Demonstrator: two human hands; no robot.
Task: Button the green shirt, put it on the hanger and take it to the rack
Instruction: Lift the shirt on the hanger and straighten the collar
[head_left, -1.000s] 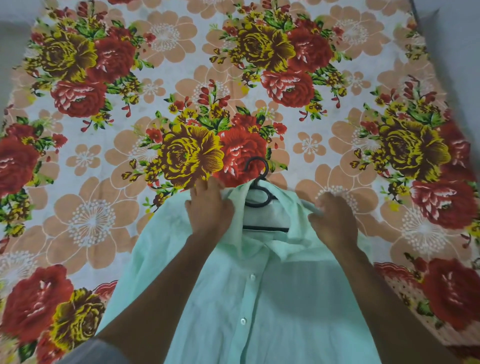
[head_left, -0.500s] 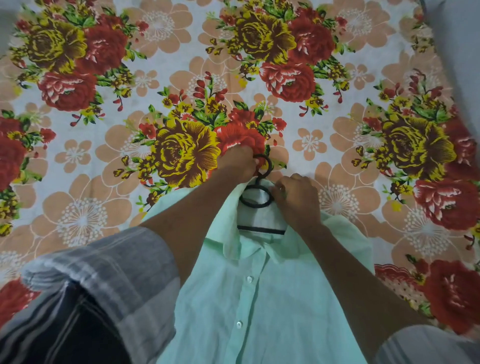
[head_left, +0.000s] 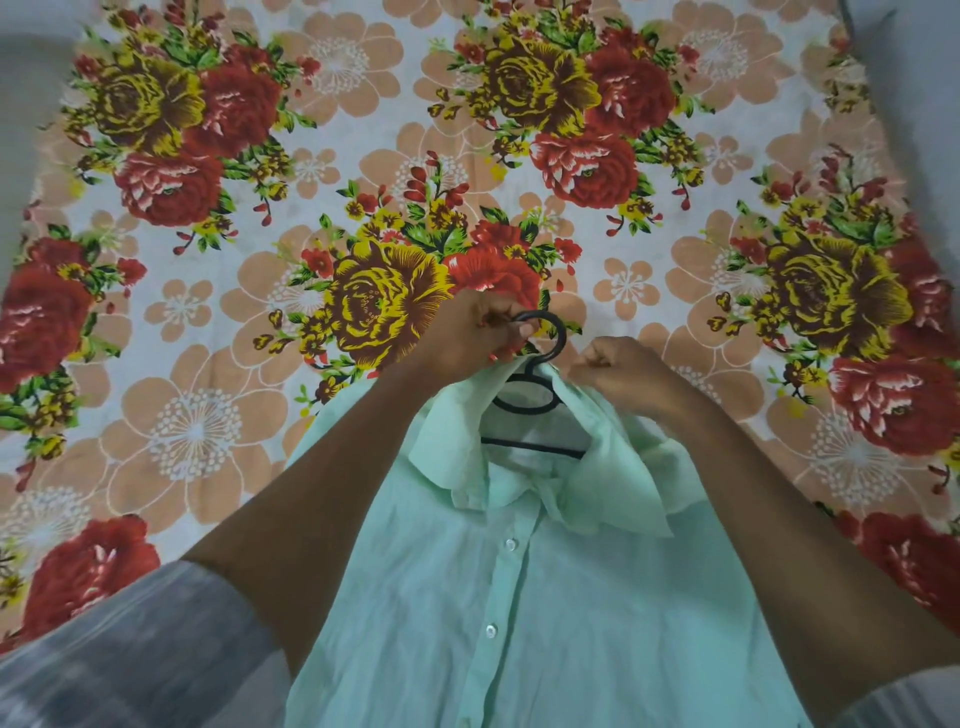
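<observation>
A floral bedsheet (head_left: 208, 426) covers the bed, with the green shirt (head_left: 519, 597) lying front up, buttoned, near its front edge. The left hand (head_left: 467, 332) pinches the hanger (head_left: 540, 405) hook; the right hand (head_left: 618, 371) is clenched on collar fabric beside it. The risk I see: if the lift comes off-centre, the bunched right shoulder could slide off the hanger arm, or the collar could stay crumpled.

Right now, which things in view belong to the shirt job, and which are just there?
Job:
green shirt, buttoned
black hanger, inside the collar
left hand, gripping the hanger hook
right hand, pinching the collar

Just there:
floral bedsheet underneath
grey sleeve
</observation>
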